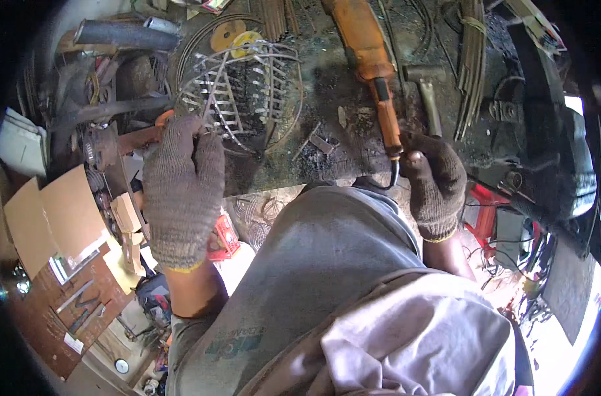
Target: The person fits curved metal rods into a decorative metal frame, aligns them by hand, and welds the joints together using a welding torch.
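My left hand (183, 188), in a brown knitted glove, is closed at the near left edge of a metal frame (237, 125) of curved wire hoops and short cross bars. Its fingertips meet the frame, though their grip is partly hidden. In a matching glove, my right hand (435, 181) has curled fingers, with a bare thumb tip showing through. It sits beside the tail end of an orange power tool (363, 39), whose body lies away from me on the workbench. Anything inside those fingers is hidden. Just beyond them lies a hammer (431, 99).
The dark workbench (327, 86) carries a bundle of thin metal rods (470, 72), a yellow disc (246, 43) and a small metal piece (321, 144). A dark pipe (119, 33) lies far left. Below left are cardboard (69, 211) and a brown board (56, 323) with tools.
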A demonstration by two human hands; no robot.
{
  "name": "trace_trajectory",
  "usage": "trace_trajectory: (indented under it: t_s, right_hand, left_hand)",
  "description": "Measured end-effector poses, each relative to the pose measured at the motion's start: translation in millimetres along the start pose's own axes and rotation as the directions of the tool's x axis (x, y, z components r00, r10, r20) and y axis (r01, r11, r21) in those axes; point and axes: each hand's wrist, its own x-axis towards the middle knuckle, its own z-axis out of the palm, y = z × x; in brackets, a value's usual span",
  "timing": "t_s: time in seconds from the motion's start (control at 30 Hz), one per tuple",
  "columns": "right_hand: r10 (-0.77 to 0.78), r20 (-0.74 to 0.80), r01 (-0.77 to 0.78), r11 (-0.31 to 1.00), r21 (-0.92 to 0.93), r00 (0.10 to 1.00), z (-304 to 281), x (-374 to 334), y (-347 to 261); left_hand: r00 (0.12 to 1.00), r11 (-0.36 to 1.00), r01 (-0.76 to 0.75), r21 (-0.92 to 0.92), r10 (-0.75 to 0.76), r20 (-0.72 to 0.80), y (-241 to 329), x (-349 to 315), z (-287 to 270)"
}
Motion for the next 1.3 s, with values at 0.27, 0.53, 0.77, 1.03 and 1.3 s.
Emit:
trace_trajectory:
  t_s: [0.27, 0.53, 0.77, 1.03, 1.3]
  right_hand:
    - [-0.232, -0.683, 0.268, 0.962, -0.055, 0.693, -38, -54, 22]
    - [-0.165, -0.96, 0.244, 0.964, -0.108, 0.228, -131, -55, 70]
    - [0.028, -0.973, -0.341, 0.938, -0.054, 0.23, -157, -44, 103]
    - [0.151, -0.896, 0.18, 0.953, 0.245, 0.419, -156, -30, 109]
    - [-0.418, -0.769, -0.308, 0.741, -0.597, 0.484, -201, -51, 37]
  left_hand:
    - [0.963, 0.952, -0.246, 0.185, 0.262, -0.067, -18, 8, 7]
    - [0.984, 0.991, 0.063, 0.118, -0.081, 0.159, -1, 9, -10]
    - [0.968, 0.969, -0.247, -0.007, 0.247, 0.04, -48, 5, -3]
    - [0.997, 0.999, -0.032, 0.044, 0.035, -0.068, -9, 4, -1]
    - [0.993, 0.995, -0.083, 0.061, 0.087, -0.074, -10, 4, -1]
